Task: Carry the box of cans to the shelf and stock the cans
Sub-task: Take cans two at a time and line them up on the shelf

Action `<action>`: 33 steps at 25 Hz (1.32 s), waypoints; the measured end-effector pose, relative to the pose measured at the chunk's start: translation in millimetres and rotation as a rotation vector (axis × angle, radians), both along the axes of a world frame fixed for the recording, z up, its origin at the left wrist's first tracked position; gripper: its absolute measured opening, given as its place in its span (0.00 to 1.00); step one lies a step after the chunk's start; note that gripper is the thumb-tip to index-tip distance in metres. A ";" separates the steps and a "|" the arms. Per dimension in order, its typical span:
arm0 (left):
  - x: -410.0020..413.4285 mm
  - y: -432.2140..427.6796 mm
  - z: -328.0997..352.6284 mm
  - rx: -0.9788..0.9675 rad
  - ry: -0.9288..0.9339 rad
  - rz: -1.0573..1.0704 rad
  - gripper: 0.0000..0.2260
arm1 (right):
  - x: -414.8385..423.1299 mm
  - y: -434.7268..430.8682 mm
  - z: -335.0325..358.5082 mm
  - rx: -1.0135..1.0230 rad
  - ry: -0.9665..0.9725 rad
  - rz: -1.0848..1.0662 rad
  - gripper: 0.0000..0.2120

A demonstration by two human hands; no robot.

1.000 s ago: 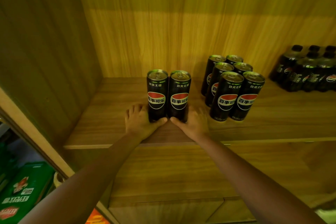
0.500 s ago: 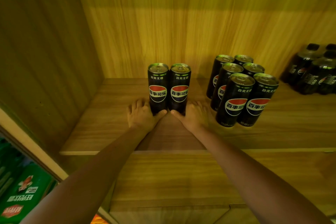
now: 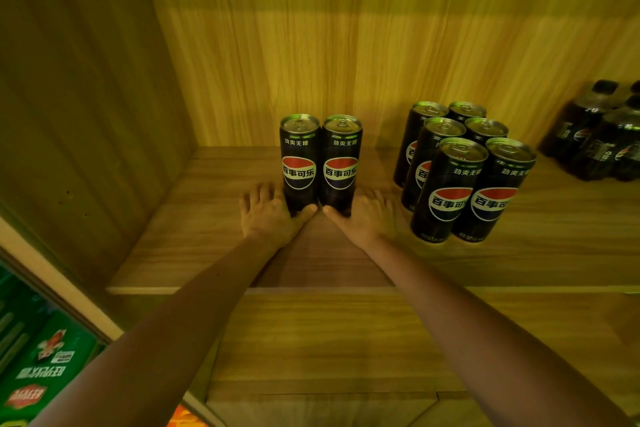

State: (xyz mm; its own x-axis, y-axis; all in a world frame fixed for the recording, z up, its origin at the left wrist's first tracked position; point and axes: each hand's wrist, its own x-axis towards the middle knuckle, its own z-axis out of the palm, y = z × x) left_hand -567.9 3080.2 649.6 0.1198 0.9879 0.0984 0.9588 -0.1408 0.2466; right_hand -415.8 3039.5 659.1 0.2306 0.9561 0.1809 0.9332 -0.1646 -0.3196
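Note:
Two tall black cola cans stand upright and touching on the wooden shelf (image 3: 194, 225): the left can (image 3: 299, 156) and the right can (image 3: 342, 158). My left hand (image 3: 266, 215) grips the base of the left can, thumb across its front, fingers along its left side. My right hand (image 3: 367, 217) holds the base of the right can the same way, mirrored. The two thumbs nearly meet in front of the cans. The box is not in view.
Several identical cans (image 3: 460, 170) stand in a block to the right, a hand's width from my right hand. Dark bottles (image 3: 602, 139) sit at the far right. The shelf's side wall (image 3: 86, 114) rises on the left. Green cartons (image 3: 38, 367) lie below left.
Both hands have slid the two cans deeper onto the shelf, away from its front edge. Over the last half second they have barely moved.

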 end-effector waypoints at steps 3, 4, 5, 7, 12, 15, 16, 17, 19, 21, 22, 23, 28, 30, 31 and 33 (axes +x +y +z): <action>-1.4 -9.2 5.8 -0.016 -0.014 0.011 0.42 | 3.9 -10.7 5.3 0.022 0.066 0.015 0.34; -3.1 -15.7 9.6 -0.018 -0.012 0.008 0.42 | 5.7 -16.1 7.7 0.026 0.065 0.022 0.35; -4.8 -23.4 14.8 -0.021 -0.002 0.001 0.42 | 6.9 -23.0 12.2 0.017 0.050 0.039 0.35; -8.2 -40.4 29.3 -0.020 0.030 -0.017 0.40 | 7.5 -36.8 24.1 0.007 0.019 0.100 0.33; -21.3 -80.9 76.3 0.013 0.064 -0.053 0.39 | -5.9 -65.4 64.1 0.150 -0.042 0.201 0.28; -40.6 -107.3 89.1 0.079 0.104 -0.090 0.39 | -22.2 -82.7 82.3 0.178 -0.120 0.254 0.30; -48.8 -115.7 90.4 0.088 0.127 -0.092 0.38 | -30.1 -90.8 87.1 0.170 -0.144 0.273 0.30; -58.7 -125.0 90.7 0.092 0.147 -0.093 0.37 | -39.9 -101.9 91.1 0.174 -0.190 0.283 0.30; -77.8 -140.9 91.5 0.082 0.148 -0.092 0.37 | -58.2 -123.2 97.3 0.179 -0.298 0.300 0.29; -99.4 -156.5 94.8 0.085 0.116 -0.091 0.37 | -76.2 -140.2 101.9 0.159 -0.331 0.324 0.30; -111.7 -165.6 96.5 0.092 0.099 -0.096 0.37 | -87.1 -148.0 103.0 0.150 -0.306 0.342 0.31; -123.4 -174.2 98.0 0.093 0.082 -0.108 0.38 | -98.2 -155.1 103.7 0.142 -0.269 0.367 0.31; -192.0 -225.0 97.4 0.141 0.031 -0.191 0.38 | -164.4 -202.6 97.5 0.089 -0.192 0.406 0.31; -226.6 -245.5 93.0 0.149 0.041 -0.215 0.38 | -193.5 -224.6 91.2 0.058 -0.173 0.396 0.31; -241.8 -255.5 91.2 0.163 0.043 -0.223 0.38 | -207.0 -234.5 89.0 0.044 -0.163 0.392 0.30; -270.5 -275.1 87.6 0.167 0.034 -0.234 0.38 | -233.4 -253.4 84.3 0.016 -0.147 0.377 0.31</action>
State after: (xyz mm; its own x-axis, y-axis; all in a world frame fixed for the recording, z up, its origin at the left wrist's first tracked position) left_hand -838.4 2805.1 737.2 0.3482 0.9035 0.2500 0.9028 -0.3950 0.1699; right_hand -649.3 2786.0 743.4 -0.1653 0.9656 0.2010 0.9632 0.2018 -0.1776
